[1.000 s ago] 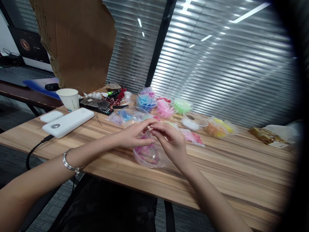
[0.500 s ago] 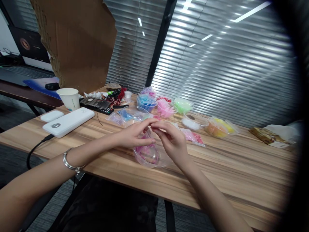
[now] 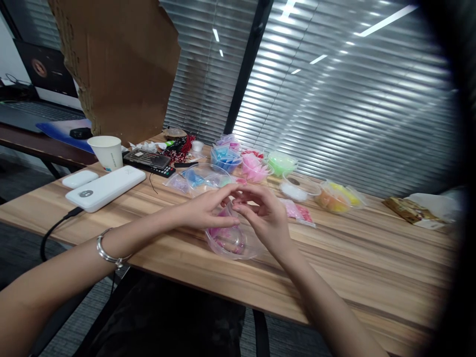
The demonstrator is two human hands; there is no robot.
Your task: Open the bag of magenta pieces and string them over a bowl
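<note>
In front of me on the table stands a clear plastic bowl (image 3: 235, 254) with magenta, see-through material (image 3: 228, 235) in it. Both my hands meet just above this bowl. My left hand (image 3: 213, 208) is curled, its thumb stretched below the bent fingers. My right hand (image 3: 265, 214) comes from the other side, thumb and fingers bent toward the left fingertips. A pale clear plastic edge (image 3: 229, 208) rises between the hands. What the fingertips hold is too small or hidden to tell.
Behind my hands stand bowls of blue bags (image 3: 225, 157), pink bags (image 3: 255, 167), green bags (image 3: 281, 161) and yellow-orange bags (image 3: 336, 196). To the left are a white power bank (image 3: 107, 188), a paper cup (image 3: 107, 152) and a remote (image 3: 163, 170). A cardboard sheet (image 3: 122, 69) stands upright behind.
My right hand's fingers have arched and its thumb has come apart from the index finger, widening the gap between them. My left hand has barely moved.
</note>
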